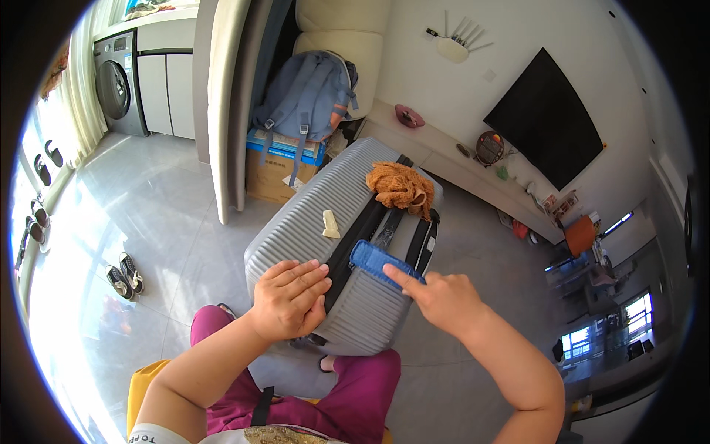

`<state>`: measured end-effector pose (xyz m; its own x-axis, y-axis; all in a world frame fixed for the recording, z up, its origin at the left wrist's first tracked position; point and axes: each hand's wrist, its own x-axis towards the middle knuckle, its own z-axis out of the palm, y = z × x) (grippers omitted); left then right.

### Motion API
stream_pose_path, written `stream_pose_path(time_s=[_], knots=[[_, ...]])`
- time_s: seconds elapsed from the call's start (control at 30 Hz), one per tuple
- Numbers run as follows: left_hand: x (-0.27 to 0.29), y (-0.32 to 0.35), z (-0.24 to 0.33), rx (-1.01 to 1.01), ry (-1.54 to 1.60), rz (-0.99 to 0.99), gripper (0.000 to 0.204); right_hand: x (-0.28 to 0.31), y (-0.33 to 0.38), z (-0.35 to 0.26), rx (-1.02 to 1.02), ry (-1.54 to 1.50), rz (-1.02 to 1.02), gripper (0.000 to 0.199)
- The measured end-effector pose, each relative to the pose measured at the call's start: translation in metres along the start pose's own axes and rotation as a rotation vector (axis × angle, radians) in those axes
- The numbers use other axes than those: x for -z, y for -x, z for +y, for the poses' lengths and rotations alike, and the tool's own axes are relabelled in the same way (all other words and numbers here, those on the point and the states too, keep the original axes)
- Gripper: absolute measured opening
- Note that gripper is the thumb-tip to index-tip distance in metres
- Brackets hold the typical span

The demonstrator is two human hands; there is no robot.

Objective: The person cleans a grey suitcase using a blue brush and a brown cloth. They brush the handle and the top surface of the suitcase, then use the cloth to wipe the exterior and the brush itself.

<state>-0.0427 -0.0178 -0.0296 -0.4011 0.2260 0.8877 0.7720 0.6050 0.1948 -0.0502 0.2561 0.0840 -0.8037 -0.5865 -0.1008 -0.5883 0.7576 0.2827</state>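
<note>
A large silver-grey ribbed suitcase [296, 229] lies in front of my knees, with a black band running along it. My left hand [290, 300] rests on its near left part, palm down, fingers stretched out and holding nothing. My right hand [447, 300] is closed round the near end of a blue oblong brush [377, 259], its index finger stretched along the top. The brush lies over the suitcase's right part; its underside is hidden. A crumpled orange-brown cloth [401, 189] sits at the far end. A small cream-coloured piece [330, 224] lies on the ribs left of the band.
Behind the suitcase, a blue-grey backpack [307, 92] rests on a cardboard box [270, 177] beside a curtain [222, 111]. A long low cabinet [444, 155] runs along the right wall under a television [547, 118]. Black shoes [124, 277] stand on the tiled floor [170, 222] to the left.
</note>
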Motion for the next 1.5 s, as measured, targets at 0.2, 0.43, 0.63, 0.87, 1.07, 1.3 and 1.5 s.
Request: stream_pose_path(time_s=[0.2, 0.43, 0.63, 0.87, 1.07, 1.3, 1.5], knots=[[0.002, -0.001, 0.0, -0.003, -0.027, -0.009, 0.021, -0.012, -0.001, 0.01, -0.025, 0.066, 0.133, 0.058], [0.0, -0.003, 0.001, -0.011, -0.023, -0.007, 0.02, -0.024, -0.003, 0.021, -0.132, -0.014, 0.196, 0.057], [0.0, -0.004, 0.003, -0.012, -0.015, 0.0, 0.018, -0.024, 0.002, 0.013, -0.095, 0.021, 0.223, 0.056], [0.0, -0.005, 0.005, -0.012, -0.011, -0.016, 0.018, -0.027, 0.013, -0.001, 0.005, -0.074, 0.167, 0.059], [0.002, -0.008, 0.006, -0.021, -0.04, -0.038, 0.018, -0.019, 0.004, 0.0, -0.057, -0.082, 0.13, 0.057], [0.0, -0.007, 0.007, -0.012, -0.049, -0.029, 0.02, -0.013, -0.019, 0.027, -0.201, -0.172, 0.124, 0.049], [0.003, -0.006, 0.008, 0.0, -0.054, -0.028, 0.021, -0.008, 0.005, -0.007, -0.054, -0.143, 0.108, 0.051]])
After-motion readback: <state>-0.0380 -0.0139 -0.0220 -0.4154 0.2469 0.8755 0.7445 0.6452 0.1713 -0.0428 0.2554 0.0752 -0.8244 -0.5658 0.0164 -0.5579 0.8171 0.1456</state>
